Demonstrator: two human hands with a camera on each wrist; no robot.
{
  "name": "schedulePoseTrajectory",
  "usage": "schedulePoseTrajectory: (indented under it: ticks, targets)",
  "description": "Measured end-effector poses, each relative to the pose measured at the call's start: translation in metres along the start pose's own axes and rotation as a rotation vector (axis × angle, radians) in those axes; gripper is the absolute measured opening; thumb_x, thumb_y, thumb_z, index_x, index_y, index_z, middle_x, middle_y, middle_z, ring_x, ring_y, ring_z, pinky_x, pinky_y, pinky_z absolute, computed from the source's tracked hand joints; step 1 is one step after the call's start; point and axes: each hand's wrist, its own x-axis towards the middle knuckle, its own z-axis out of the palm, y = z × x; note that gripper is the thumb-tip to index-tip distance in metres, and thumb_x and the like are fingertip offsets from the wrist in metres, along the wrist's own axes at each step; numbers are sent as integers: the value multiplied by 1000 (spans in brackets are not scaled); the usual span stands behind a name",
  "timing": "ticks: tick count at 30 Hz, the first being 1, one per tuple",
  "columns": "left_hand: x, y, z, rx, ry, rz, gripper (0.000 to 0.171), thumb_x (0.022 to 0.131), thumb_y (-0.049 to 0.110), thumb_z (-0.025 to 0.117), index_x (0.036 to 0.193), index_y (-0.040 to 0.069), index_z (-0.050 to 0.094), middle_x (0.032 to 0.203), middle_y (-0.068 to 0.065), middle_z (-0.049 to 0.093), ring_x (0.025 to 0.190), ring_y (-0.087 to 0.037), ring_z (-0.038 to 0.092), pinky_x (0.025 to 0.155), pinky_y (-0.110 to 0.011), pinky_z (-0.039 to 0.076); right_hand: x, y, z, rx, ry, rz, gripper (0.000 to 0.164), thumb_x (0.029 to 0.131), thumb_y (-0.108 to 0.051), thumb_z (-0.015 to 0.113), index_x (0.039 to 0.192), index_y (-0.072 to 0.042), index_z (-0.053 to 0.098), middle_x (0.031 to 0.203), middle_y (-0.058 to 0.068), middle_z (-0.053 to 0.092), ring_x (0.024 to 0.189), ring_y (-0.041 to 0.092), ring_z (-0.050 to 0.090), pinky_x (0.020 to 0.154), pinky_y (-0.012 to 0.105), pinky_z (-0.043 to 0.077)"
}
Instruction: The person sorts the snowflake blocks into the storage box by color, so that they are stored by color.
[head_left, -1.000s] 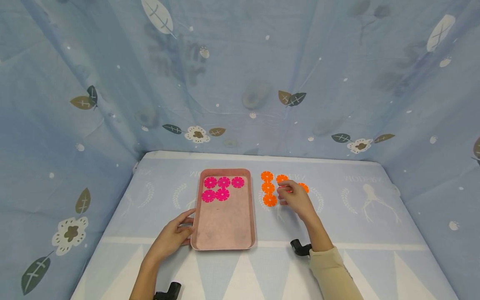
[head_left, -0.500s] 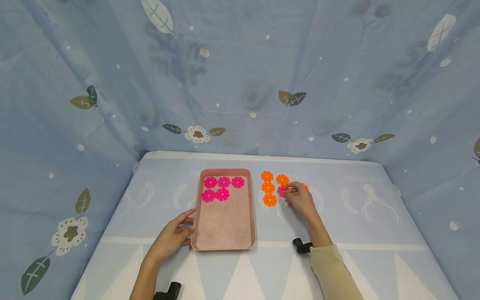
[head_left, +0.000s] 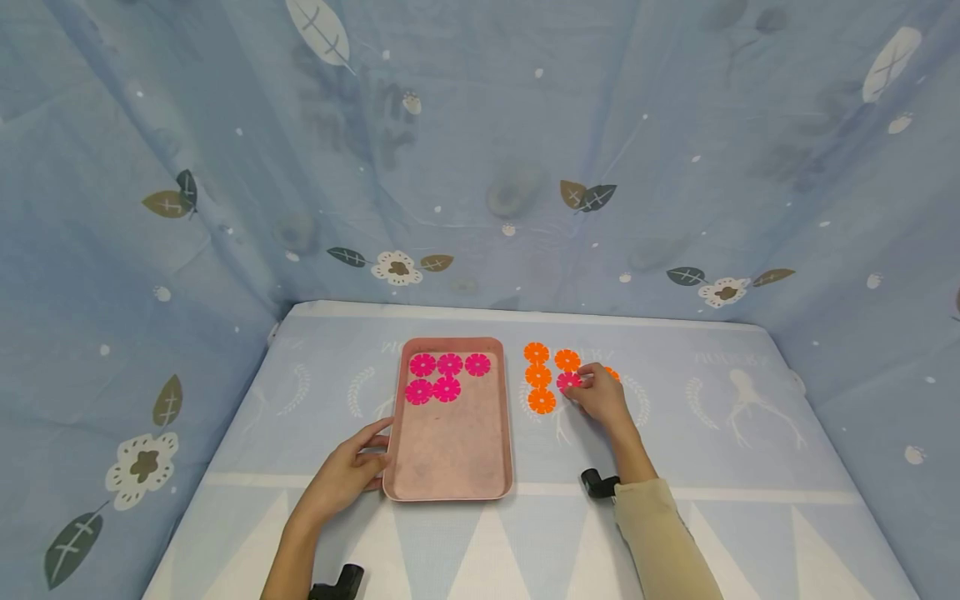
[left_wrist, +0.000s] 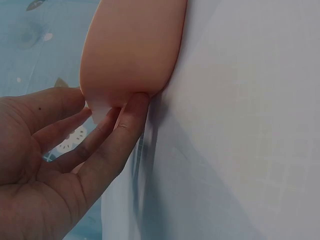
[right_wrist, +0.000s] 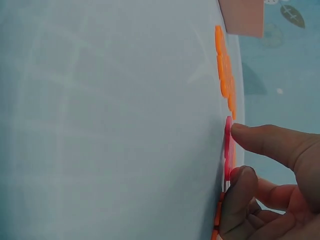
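Observation:
My left hand (head_left: 347, 471) holds the left wall of a pink rectangular tray (head_left: 450, 446). In the left wrist view, its fingertips rest at the tray's rim and side, spread across the wall. Several magenta notched discs (head_left: 447, 389) lie flat in the tray's far part. My right hand (head_left: 602, 397) is over the discs right of the tray. Its thumb touches a magenta disc (head_left: 567, 382), and a gap shows between thumb and fingers in the right wrist view. Orange notched discs (head_left: 538, 376) form a column to its left. Another orange disc (head_left: 612, 372) is partly hidden behind the hand.
A pale patterned cloth (head_left: 712, 508) covers the table. Blue fabric walls (head_left: 480, 167) enclose it at the back and sides. Black camera mounts (head_left: 597, 483) sit on both wrists. One more orange disc (head_left: 567, 360) lies beyond the magenta one.
My right hand has shifted slightly right, uncovering the magenta disc, and its thumb has come to that disc. The left hand and the tray have stayed in place.

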Motion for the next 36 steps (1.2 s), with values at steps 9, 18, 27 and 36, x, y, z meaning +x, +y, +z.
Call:
schedulePoseTrajectory:
  ticks: [9, 18, 27, 36]
  targets:
    - [-1, 1, -1, -16, -9, -3, 55, 98, -1, 57, 149, 16, 48, 129, -18, 56, 107, -30, 65, 75, -37, 60, 3, 0, 1, -71, -1, -7, 45, 85, -15, 78, 118, 5, 55, 104, 22, 61, 87, 33, 59, 73, 41, 54]
    - [-1, 1, -1, -14, -10, -4, 56, 98, -2, 58, 149, 16, 48, 129, -18, 56, 108, -30, 65, 75, -37, 60, 5, 1, -1, -50, 0, -12, 48, 84, -12, 79, 117, 5, 49, 104, 23, 58, 88, 33, 56, 76, 43, 51]
    - [0, 2, -1, -6, -10, -10, 56, 97, -1, 59, 149, 16, 48, 128, -17, 56, 107, -29, 65, 75, -37, 60, 5, 1, -5, 0, -27, 26, 39, 93, -14, 66, 126, 3, 56, 118, 25, 61, 102, 36, 59, 88, 47, 51]
    - [0, 1, -1, 3, -6, -3, 56, 97, -1, 60, 149, 15, 48, 128, -17, 56, 106, -28, 66, 74, -36, 60, 3, 0, -6, 185, -38, 61, 30, 101, -11, 54, 126, 3, 58, 88, 14, 62, 61, 18, 57, 53, 25, 50]
